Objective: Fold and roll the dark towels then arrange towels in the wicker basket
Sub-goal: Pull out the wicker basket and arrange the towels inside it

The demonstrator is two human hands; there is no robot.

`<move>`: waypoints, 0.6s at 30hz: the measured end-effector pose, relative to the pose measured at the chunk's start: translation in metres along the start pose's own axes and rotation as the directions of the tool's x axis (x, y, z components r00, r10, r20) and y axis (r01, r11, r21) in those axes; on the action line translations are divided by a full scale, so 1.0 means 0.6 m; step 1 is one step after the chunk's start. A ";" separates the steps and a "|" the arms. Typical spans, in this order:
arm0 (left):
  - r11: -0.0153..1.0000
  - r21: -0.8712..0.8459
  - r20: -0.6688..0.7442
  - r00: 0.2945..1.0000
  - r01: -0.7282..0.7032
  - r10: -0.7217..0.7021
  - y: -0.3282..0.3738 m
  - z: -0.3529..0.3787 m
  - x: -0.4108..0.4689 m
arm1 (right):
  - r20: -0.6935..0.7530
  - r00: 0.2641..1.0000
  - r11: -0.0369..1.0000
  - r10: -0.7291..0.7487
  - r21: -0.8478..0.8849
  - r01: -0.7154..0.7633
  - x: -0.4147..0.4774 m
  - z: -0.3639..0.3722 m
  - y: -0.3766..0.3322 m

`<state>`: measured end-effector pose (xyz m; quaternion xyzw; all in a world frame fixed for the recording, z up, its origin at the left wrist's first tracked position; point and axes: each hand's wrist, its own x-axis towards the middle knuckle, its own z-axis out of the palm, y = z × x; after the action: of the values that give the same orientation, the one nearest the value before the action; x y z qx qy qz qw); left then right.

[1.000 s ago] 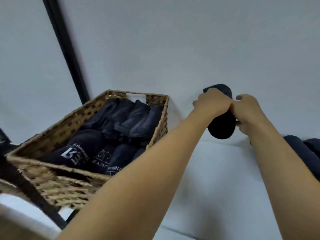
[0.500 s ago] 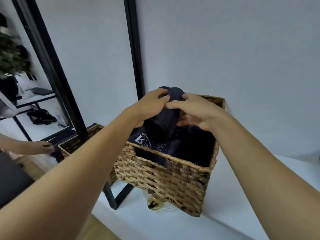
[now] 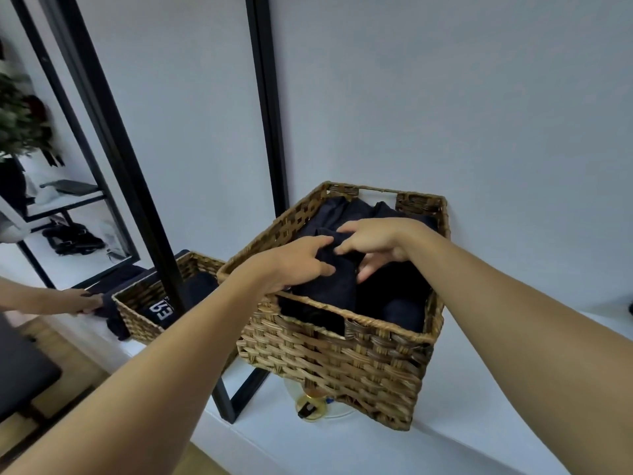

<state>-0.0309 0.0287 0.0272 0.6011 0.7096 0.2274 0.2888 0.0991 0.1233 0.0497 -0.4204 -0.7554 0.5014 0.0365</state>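
Here, both hands were down inside the wicker basket [image 3: 376, 351], which stood against the wall at the left end of the white surface [image 3: 496, 416]. The rolled dark towel [image 3: 330, 289] stood nearly upright near the basket's middle. The left hand [image 3: 294, 265] gripped its upper end between thumb and fingers. The right hand [image 3: 373, 243] was looser, its fingers spread and their tips resting on the roll.

The towel looked soft and light, and likely to spring open if let go carelessly. Holding it around the middle, over the loose outer edge, would probably keep it tight, and it should squeeze easily into a gap.

Other dark towels [image 3: 400, 311] already filled much of the basket, so room was scarce, and the stiff woven rim crowded the wrists. A yellowish round object [image 3: 310, 404] lay under the basket's near-left corner and seemed to tip it. A black frame [image 3: 270, 132] rose just left of the basket. Beyond it sat a second wicker basket [image 3: 140, 311] and another hand [image 3: 84, 301]. Whether these were mirror reflections could not be told.
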 end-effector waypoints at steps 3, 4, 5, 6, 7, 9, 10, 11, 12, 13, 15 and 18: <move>1.000 0.018 0.046 0.999 -0.016 0.015 -0.004 -0.011 0.002 | 0.010 0.999 0.999 0.032 -0.005 -0.032 0.012 0.001 0.002; 0.999 0.037 0.061 0.998 -0.024 0.022 -0.003 -0.014 0.003 | 0.011 0.999 0.999 0.040 -0.009 -0.040 0.017 0.002 0.003; 0.996 0.077 0.082 0.996 -0.034 0.027 -0.002 -0.015 0.004 | 0.005 0.999 0.998 0.050 -0.023 -0.050 0.021 0.003 0.007; 0.989 0.143 0.106 0.994 -0.042 0.027 0.000 -0.013 0.005 | -0.005 0.998 0.996 0.065 -0.057 -0.065 0.024 0.006 0.012; 0.974 0.222 0.132 0.991 -0.049 0.019 0.003 -0.010 0.006 | -0.019 0.996 0.991 0.085 -0.106 -0.086 0.029 0.008 0.017; 0.933 0.355 0.181 0.983 -0.061 -0.005 0.009 -0.003 0.008 | -0.032 0.993 0.973 0.118 -0.197 -0.121 0.035 0.010 0.024; 0.916 0.398 0.206 0.978 -0.053 -0.033 0.011 0.000 0.010 | -0.035 0.991 0.966 0.126 -0.221 -0.131 0.037 0.011 0.024; 0.900 0.434 0.231 0.970 -0.036 -0.073 0.014 0.003 0.012 | -0.042 0.991 0.962 0.131 -0.236 -0.137 0.040 0.010 0.024; 0.879 0.476 0.253 0.961 -0.020 -0.115 0.019 0.006 0.012 | -0.044 0.990 0.958 0.135 -0.250 -0.142 0.042 0.009 0.022; 0.848 0.530 0.270 0.950 -0.010 -0.158 0.025 0.009 0.013 | -0.048 0.989 0.953 0.140 -0.264 -0.148 0.044 0.008 0.020; 0.776 0.631 0.277 0.937 -0.012 -0.211 0.029 0.014 0.015 | -0.050 0.988 0.942 0.149 -0.295 -0.157 0.049 0.009 0.015; 0.733 0.681 0.258 0.937 -0.003 -0.236 0.018 0.003 0.020 | -0.069 0.983 0.917 0.167 -0.356 -0.181 0.059 0.011 0.016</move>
<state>-0.0231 0.0426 0.0314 0.6470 0.7221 -0.1655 0.1805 0.0788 0.1435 0.0257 -0.4948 -0.7932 0.3476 -0.0719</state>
